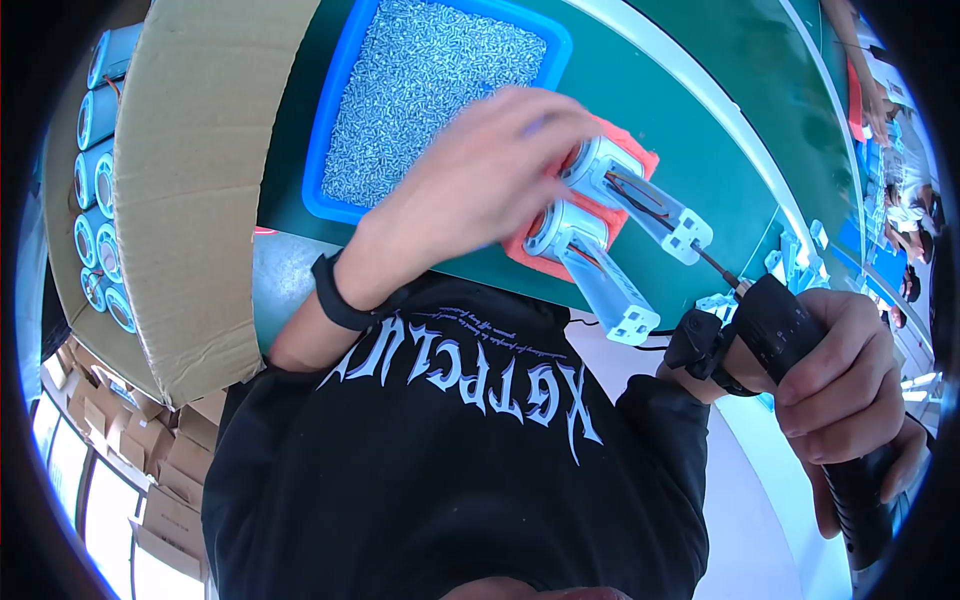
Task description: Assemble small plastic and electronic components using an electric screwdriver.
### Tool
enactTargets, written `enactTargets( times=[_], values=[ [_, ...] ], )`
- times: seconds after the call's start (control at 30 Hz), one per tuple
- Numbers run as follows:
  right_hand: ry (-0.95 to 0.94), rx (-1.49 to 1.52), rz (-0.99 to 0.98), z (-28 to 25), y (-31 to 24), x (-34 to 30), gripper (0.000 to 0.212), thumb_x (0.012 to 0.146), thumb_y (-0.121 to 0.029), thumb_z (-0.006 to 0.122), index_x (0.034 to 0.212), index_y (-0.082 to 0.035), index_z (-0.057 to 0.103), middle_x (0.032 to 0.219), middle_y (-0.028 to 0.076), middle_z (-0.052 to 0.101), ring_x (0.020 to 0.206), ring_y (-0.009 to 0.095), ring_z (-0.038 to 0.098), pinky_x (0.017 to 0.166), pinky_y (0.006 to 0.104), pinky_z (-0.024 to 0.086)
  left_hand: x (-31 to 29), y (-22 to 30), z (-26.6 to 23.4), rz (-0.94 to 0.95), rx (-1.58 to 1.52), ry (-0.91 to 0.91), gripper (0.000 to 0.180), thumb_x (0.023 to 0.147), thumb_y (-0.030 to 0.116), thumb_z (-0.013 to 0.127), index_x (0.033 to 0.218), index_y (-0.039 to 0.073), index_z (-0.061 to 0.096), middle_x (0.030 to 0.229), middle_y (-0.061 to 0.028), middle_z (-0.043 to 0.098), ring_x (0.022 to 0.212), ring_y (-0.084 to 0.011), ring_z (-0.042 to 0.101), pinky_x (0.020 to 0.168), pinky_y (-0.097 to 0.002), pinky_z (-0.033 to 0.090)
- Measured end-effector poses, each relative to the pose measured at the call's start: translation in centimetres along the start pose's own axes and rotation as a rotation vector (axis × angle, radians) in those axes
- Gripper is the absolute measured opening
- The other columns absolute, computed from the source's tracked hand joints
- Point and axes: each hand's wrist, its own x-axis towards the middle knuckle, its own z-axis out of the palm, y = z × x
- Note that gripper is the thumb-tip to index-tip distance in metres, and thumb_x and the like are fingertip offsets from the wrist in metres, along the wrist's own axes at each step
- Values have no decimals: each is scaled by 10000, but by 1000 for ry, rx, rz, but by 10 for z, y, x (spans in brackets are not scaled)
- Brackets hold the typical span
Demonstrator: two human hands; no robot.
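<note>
My right hand [850, 380] is wrapped firmly round a black power screwdriver [775, 320], its bit lined up with the tail end of the farther casing [672, 212]; whether the tip touches, I cannot tell. My left hand [490, 165] is blurred over that casing's round end, fingers half curled, and I cannot tell if it grips anything.

The farther casing and the nearer casing [605, 285] sit in a red foam block [545, 264] at the near edge of the green table [680, 120], tails pointing right. Left of it, a blue tray [318, 150] of small screws [430, 80] lies along that edge.

I judge the casings light and stiff, smooth enough to slip, their thin wires easily snagged. I'd hold the round body, clear of the open trough.
</note>
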Motion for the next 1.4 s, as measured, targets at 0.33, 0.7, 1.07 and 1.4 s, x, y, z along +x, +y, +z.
enactTargets(
  times=[0.33, 0.7, 1.07, 1.4],
  values=[
    [-150, 79, 44, 2, 12, 5, 555, 759, -474, 733, 1098, -82, 537, 710, 45, 618, 521, 125, 621, 475, 219, 525, 4, 0, 33, -18, -141, -75, 421, 651, -13, 713, 1051, 75, 614, 1080, -68, 622, 1034, -274, 576, 853, -370, 492],
    [294, -208, -207, 4, -83, 21, 352, 826, -324, 638, 1024, -66, 503, 694, 30, 579, 513, 103, 554, 486, 214, 479, 5, 10, 26, -95, -139, -76, 398, 653, 18, 728, 1028, 93, 618, 1109, -120, 605, 1082, -335, 547, 956, -388, 444],
    [761, -483, 1193, 11, 48, -134, 418, 757, -78, 692, 1045, -18, 395, 676, 49, 539, 525, 131, 555, 462, 278, 454, -8, 15, 30, 333, -4, -256, 505, 663, 189, 799, 1104, 56, 592, 1167, -134, 576, 1110, -353, 542, 978, -419, 408],
    [778, -410, 1140, 17, 53, -161, 433, 815, -128, 695, 1100, -7, 393, 723, 68, 568, 559, 133, 583, 504, 278, 478, 189, 100, -6, 215, -720, 55, 479, 882, 299, 633, 1220, -16, 508, 1118, -114, 606, 1029, -217, 603, 866, -368, 507]
  ],
)
